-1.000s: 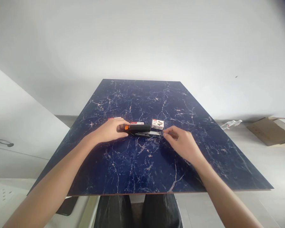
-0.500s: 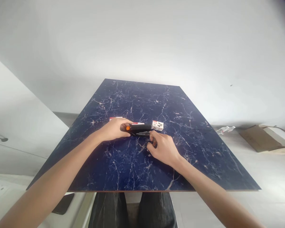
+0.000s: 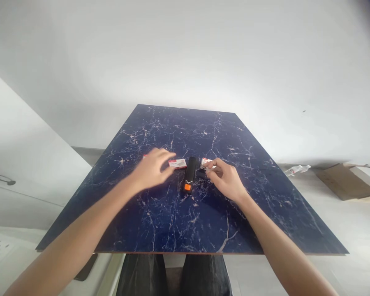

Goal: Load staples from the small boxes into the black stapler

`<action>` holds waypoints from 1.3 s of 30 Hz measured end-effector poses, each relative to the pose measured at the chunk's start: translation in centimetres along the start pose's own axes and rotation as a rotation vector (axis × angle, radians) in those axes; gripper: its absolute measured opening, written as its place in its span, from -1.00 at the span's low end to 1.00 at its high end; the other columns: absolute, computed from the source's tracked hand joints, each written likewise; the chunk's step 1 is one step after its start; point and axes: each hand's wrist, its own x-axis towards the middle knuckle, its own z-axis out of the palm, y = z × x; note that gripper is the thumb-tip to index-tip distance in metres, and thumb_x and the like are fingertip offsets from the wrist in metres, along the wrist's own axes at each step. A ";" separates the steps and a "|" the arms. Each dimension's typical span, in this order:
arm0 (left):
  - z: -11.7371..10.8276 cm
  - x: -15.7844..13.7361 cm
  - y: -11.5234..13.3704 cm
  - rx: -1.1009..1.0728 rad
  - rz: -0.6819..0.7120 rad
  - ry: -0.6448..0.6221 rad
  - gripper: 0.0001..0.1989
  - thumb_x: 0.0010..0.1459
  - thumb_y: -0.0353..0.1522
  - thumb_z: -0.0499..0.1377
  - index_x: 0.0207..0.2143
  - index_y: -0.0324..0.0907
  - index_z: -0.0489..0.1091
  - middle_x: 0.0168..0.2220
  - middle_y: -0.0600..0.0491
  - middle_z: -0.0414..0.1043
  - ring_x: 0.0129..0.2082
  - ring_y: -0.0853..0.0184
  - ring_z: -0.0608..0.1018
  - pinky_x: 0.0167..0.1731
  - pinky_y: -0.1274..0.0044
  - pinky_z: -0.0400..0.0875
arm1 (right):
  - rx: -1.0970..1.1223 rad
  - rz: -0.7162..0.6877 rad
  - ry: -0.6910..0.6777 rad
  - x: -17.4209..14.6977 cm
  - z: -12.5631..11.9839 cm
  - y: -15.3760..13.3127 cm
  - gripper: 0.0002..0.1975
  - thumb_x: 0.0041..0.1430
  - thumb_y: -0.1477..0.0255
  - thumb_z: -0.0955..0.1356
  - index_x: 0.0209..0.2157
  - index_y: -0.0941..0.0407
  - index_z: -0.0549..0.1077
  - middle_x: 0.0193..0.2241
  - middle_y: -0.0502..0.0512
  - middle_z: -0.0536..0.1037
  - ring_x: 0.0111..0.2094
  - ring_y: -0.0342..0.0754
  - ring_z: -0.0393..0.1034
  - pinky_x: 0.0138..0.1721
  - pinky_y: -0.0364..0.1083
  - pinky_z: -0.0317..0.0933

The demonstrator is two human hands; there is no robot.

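Observation:
A black stapler (image 3: pixel 189 174) with an orange button lies near the middle of the table, its orange end pointing toward me. To its left, my left hand (image 3: pixel 152 168) is open, slightly blurred, and apart from the stapler. Beside that hand's fingers lies a flat white and red box (image 3: pixel 177 164). My right hand (image 3: pixel 226 176) is on the stapler's other side, thumb and forefinger apart, over a small white and red box (image 3: pixel 204 161) that it partly covers. A small dark shape shows by its fingertips; I cannot tell what it is.
The dark blue marbled table (image 3: pixel 179 226) stands against a white wall. Another red-edged box (image 3: pixel 145 156) is mostly hidden behind my left hand. On the floor to the right are a clear plastic bottle (image 3: pixel 296 170) and an open cardboard box (image 3: pixel 347 181).
The stapler has turned from lying crosswise to pointing at me. My left hand has let go of it and moved left; my right hand has moved right toward the small box.

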 end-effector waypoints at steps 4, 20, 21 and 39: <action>-2.8 0.2 -5.9 0.129 -0.093 -0.126 -0.53 0.20 -0.23 0.23 0.17 -0.04 0.45 0.12 -0.09 0.46 0.13 -0.02 0.46 0.09 0.17 0.38 | 0.006 -0.089 -0.106 -0.5 0.7 -0.7 -0.88 0.23 0.34 0.33 -0.20 0.03 0.35 0.02 0.12 0.59 -0.37 -0.04 0.53 -0.30 -0.04 0.35; 1.3 1.8 0.7 -0.059 0.021 -0.288 -0.51 0.22 -0.14 0.22 0.18 0.02 0.34 0.15 -0.09 0.36 -0.07 0.10 0.57 -0.13 0.34 0.46 | -0.182 -0.155 0.143 0.3 0.2 0.8 -0.88 0.23 0.43 0.32 -0.21 0.04 0.48 -0.18 0.11 0.62 -0.29 0.03 0.51 -0.18 0.01 0.36; 1.2 1.4 0.8 -0.084 0.028 -0.326 -0.46 0.20 -0.09 0.24 0.21 0.04 0.32 0.25 -0.09 0.26 -0.02 0.08 0.56 -0.10 0.33 0.46 | -0.217 -0.162 0.177 0.5 -0.1 1.1 -0.86 0.21 0.44 0.32 -0.18 0.05 0.48 -0.08 0.15 0.60 -0.18 0.09 0.52 -0.11 0.05 0.37; 0.5 3.1 0.5 -0.217 0.106 -0.392 -0.40 -0.01 -0.21 0.35 0.11 -0.05 0.37 0.34 -0.09 0.19 0.13 0.03 0.49 -0.08 0.34 0.43 | -0.160 -0.163 -0.268 0.9 -1.1 0.9 -0.61 0.06 0.36 0.47 -0.04 0.04 0.46 0.10 0.18 0.53 -0.27 -0.01 0.51 -0.26 -0.03 0.34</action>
